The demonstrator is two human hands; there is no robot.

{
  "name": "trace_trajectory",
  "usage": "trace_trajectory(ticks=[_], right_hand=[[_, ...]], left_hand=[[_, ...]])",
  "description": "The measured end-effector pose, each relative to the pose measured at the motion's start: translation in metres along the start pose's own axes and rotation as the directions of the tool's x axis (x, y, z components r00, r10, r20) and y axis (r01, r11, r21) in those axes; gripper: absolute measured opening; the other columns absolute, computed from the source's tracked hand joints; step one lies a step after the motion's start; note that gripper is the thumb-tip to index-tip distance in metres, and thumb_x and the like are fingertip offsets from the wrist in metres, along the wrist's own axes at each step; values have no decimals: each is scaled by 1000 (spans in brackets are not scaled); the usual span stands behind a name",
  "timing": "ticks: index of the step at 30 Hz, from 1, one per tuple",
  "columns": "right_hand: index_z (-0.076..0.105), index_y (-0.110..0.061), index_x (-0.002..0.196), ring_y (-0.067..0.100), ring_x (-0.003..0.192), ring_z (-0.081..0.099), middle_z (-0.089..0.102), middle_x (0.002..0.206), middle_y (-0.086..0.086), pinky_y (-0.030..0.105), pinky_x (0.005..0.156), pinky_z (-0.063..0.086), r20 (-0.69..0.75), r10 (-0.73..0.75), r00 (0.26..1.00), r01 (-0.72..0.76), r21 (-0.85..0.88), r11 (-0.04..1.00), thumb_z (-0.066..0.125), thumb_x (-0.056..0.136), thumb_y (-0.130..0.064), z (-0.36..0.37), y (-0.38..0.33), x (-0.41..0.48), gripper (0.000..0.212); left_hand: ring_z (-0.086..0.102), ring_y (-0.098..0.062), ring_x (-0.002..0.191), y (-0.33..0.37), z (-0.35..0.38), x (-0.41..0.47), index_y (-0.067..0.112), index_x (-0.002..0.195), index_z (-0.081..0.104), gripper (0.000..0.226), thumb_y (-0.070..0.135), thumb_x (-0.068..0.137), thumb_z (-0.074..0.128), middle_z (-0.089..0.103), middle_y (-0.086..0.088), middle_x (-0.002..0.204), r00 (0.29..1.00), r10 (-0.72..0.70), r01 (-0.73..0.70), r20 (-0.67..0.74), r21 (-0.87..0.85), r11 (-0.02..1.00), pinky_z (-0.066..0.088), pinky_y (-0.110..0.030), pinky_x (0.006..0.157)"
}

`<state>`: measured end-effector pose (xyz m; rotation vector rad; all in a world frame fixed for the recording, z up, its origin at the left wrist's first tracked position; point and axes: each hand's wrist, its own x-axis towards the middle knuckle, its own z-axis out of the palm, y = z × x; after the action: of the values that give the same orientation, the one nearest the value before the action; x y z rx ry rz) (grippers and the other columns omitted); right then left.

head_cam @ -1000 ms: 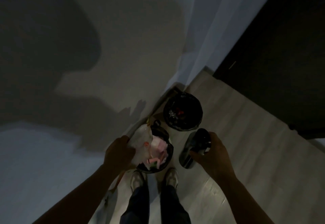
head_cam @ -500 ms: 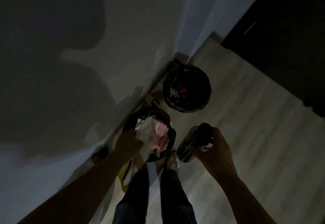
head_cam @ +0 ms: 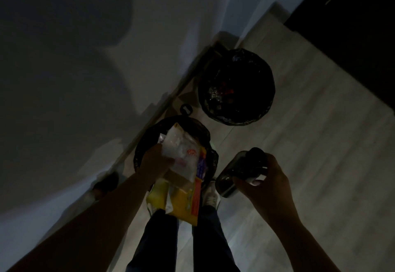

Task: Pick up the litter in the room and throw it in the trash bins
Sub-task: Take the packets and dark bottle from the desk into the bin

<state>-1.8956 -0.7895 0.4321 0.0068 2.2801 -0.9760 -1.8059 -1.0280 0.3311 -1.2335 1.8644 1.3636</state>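
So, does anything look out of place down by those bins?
Yes: the wrappers gripped by the left hand hang partly past the near bin rim and could miss it; a dark object lies by the wall.

far bin (head_cam: 266, 68) contents too dim to identify; wrappers (head_cam: 181, 150) hide near bin (head_cam: 147, 143) interior.

Seems a dim room in someone's home: pale plank floor (head_cam: 310, 154), plain wall (head_cam: 64, 111) at nine o'clock, white curtain (head_cam: 224, 4) at twelve, a bag-lined trash bin (head_cam: 267, 75) at one (a second bin (head_cam: 149, 135) stands nearer).
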Motion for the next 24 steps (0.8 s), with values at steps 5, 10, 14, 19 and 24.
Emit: trace_trajectory(ticks=[5,10,14,19,24], right_hand=[[44,-36,117,7,97,63,55,114,-11,13,69,53,21,6,1000,-5,-10,1000,83,68,-23,20,15,14,65],[50,-26,119,7,103,61,59,118,-5,15,75,53,15,14,1000,-14,7,1000,84,66,-22,35,24,30,63],[50,-21,123,9,105,61,60,120,-2,23,82,56,2,11,1000,-11,2,1000,85,67,-20,41,28,40,66],[47,-23,127,12,103,63,55,114,-12,30,84,57,-9,14,1000,-14,-19,1000,83,67,-22,41,34,50,69],[47,-29,121,5,94,62,56,110,-14,20,77,53,-27,-8,1000,7,-27,1000,84,66,-21,43,42,58,67]], left_hand=[[44,-32,129,-17,9,30,3,142,35,69,16,83,70,47,-19,139,989,114,-87,-98,242,966,32,-22,93],[38,-31,132,-32,14,50,9,151,6,89,42,88,60,30,-17,148,984,175,-121,-36,582,804,36,-37,104],[38,-31,133,-38,21,63,8,151,0,95,48,88,58,28,-18,148,994,113,-91,7,646,758,38,-37,106],[32,-36,137,-43,29,77,5,150,-6,93,49,91,52,18,-22,152,1000,10,-8,1,723,691,37,-42,109],[38,-36,132,-60,35,91,4,150,0,87,49,93,49,21,-24,149,1000,20,3,-22,758,652,43,-39,104]])
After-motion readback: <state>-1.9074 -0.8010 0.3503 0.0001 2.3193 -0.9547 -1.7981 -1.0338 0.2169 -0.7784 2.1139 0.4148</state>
